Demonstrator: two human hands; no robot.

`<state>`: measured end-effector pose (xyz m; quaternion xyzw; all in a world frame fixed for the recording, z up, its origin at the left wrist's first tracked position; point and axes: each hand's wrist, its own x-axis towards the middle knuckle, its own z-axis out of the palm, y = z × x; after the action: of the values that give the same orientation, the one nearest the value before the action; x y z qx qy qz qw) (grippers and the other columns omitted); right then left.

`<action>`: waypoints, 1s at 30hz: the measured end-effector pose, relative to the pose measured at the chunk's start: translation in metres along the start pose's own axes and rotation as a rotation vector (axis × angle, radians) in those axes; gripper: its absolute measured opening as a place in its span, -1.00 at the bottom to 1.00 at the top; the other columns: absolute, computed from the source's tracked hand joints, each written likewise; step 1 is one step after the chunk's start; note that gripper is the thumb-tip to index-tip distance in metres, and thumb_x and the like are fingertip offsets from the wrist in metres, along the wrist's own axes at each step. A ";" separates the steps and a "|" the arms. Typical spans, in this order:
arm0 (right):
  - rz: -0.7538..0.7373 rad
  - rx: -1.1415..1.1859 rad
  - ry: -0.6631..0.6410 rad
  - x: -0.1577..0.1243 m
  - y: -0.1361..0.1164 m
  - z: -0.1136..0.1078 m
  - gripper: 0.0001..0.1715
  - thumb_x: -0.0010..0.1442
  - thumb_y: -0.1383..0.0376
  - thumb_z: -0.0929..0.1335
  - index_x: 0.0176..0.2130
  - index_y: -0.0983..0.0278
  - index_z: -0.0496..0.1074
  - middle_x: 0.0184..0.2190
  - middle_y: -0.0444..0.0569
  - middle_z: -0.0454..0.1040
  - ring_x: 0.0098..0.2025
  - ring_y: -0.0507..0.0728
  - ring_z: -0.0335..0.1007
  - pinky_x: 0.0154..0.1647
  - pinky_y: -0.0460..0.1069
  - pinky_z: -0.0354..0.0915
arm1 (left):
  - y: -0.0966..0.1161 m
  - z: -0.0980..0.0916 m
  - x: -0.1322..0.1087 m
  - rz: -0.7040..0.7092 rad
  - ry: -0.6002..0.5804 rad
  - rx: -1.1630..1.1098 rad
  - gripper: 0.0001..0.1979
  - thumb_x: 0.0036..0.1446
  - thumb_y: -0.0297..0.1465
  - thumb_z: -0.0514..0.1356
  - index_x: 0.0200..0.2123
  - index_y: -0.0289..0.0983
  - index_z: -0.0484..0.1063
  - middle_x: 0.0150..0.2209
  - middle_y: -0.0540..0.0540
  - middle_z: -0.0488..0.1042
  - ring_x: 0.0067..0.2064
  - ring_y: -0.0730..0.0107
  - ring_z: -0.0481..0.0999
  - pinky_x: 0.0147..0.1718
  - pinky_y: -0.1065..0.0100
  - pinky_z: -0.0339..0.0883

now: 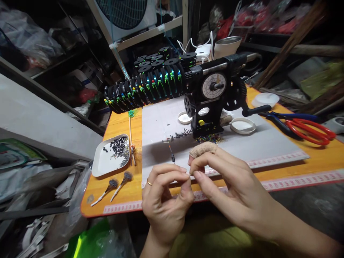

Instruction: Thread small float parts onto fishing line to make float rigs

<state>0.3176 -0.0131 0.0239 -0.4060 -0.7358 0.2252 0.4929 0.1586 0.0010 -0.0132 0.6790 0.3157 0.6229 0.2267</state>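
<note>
My left hand [166, 195], with a ring on one finger, is pinched closed near the table's front edge. Close against it, my right hand [231, 182] is pinched too, a knitted cover [203, 148] on one finger. Where the fingertips meet, a tiny shiny piece shows, too small to name. Just beyond my left fingers, a small dark cylinder [173, 158] hangs on a thin line with an orange bit above it. Behind stands a black hand-cranked machine [215, 96] with a round dial and a long row of spools [145, 87] carrying green threads.
A white tray [97, 157] with small dark parts sits at left, beside two brush-like bundles [122, 182]. Loose colourful bits [211, 139] lie under the machine. Red-handled scissors [309, 130] and blue-handled pliers [292, 116] rest at right. White lids [243, 126] lie on the grey board [282, 152].
</note>
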 end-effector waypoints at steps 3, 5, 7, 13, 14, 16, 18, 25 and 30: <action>0.007 0.020 -0.008 0.002 -0.002 0.000 -0.83 0.34 0.50 0.25 -0.23 0.29 0.37 -0.23 -0.06 0.37 -0.14 0.00 0.35 -0.14 -0.13 0.28 | 0.003 0.005 0.001 -0.040 0.047 -0.044 -0.78 0.12 -0.67 0.31 -0.26 -0.23 0.54 -0.25 -0.02 0.47 -0.23 0.47 0.52 -0.26 0.52 0.46; 0.027 0.055 -0.034 0.004 -0.003 -0.001 -0.84 0.35 0.48 0.25 -0.22 0.28 0.38 -0.22 -0.06 0.38 -0.14 0.00 0.36 -0.13 -0.12 0.29 | 0.004 0.007 0.002 -0.096 0.059 -0.116 -0.81 0.15 -0.64 0.30 -0.29 -0.22 0.54 -0.27 -0.02 0.44 -0.23 0.47 0.51 -0.27 0.52 0.46; 0.059 0.110 -0.081 0.005 -0.003 -0.002 -0.83 0.37 0.46 0.25 -0.21 0.26 0.39 -0.21 -0.07 0.39 -0.13 0.00 0.37 -0.13 -0.13 0.30 | 0.004 0.009 0.001 -0.177 0.060 -0.209 -0.86 0.17 -0.58 0.33 -0.33 -0.21 0.54 -0.27 -0.03 0.43 -0.22 0.45 0.51 -0.24 0.49 0.48; 0.065 0.056 -0.130 0.006 0.001 -0.005 -0.82 0.37 0.46 0.26 -0.28 0.26 0.36 -0.27 -0.09 0.40 -0.20 0.02 0.37 -0.21 -0.09 0.30 | 0.002 0.013 -0.003 -0.340 0.029 -0.410 -0.91 0.20 -0.50 0.34 -0.32 -0.19 0.57 -0.16 -0.08 0.53 -0.16 0.41 0.56 -0.26 0.50 0.50; 0.031 -0.021 -0.102 0.005 0.002 -0.005 -0.82 0.35 0.46 0.27 -0.31 0.26 0.33 -0.31 -0.09 0.39 -0.24 0.03 0.35 -0.24 -0.08 0.29 | 0.003 0.013 -0.003 -0.338 0.033 -0.416 -0.90 0.21 -0.52 0.34 -0.31 -0.19 0.57 -0.19 -0.08 0.55 -0.17 0.41 0.57 -0.31 0.52 0.49; -0.038 -0.195 -0.038 0.003 0.005 -0.004 -0.81 0.32 0.46 0.30 -0.36 0.27 0.29 -0.38 -0.10 0.35 -0.32 0.05 0.29 -0.32 -0.04 0.25 | 0.003 0.014 -0.004 -0.330 0.053 -0.427 -0.89 0.21 -0.54 0.33 -0.30 -0.20 0.58 -0.26 -0.06 0.55 -0.22 0.44 0.57 -0.36 0.56 0.46; -0.081 -0.281 0.002 0.000 0.007 -0.004 -0.83 0.30 0.46 0.33 -0.34 0.28 0.30 -0.39 -0.09 0.35 -0.33 0.06 0.29 -0.34 -0.02 0.25 | 0.003 0.014 -0.004 -0.354 0.068 -0.470 -0.88 0.22 -0.55 0.32 -0.29 -0.21 0.58 -0.30 -0.02 0.52 -0.30 0.52 0.54 -0.37 0.58 0.46; -0.184 -0.096 0.036 -0.002 0.009 -0.006 -0.66 0.30 0.55 0.35 0.00 0.23 0.46 -0.16 -0.03 0.57 -0.10 0.06 0.53 -0.12 -0.10 0.46 | 0.000 0.008 -0.003 -0.490 -0.011 -0.678 -0.90 0.23 -0.50 0.33 -0.26 -0.17 0.59 -0.27 0.01 0.51 -0.39 0.61 0.53 -0.40 0.60 0.49; -0.255 -0.213 0.011 -0.006 0.016 -0.006 -0.70 0.31 0.57 0.32 -0.05 0.27 0.45 -0.26 -0.02 0.58 -0.21 0.06 0.55 -0.18 -0.08 0.47 | -0.002 0.005 -0.002 -0.548 -0.053 -0.702 -0.91 0.24 -0.50 0.32 -0.27 -0.19 0.60 -0.31 0.00 0.51 -0.46 0.61 0.52 -0.46 0.59 0.48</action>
<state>0.3301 -0.0093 0.0109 -0.3605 -0.7985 0.0793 0.4755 0.1633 0.0013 -0.0163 0.4679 0.2476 0.5917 0.6080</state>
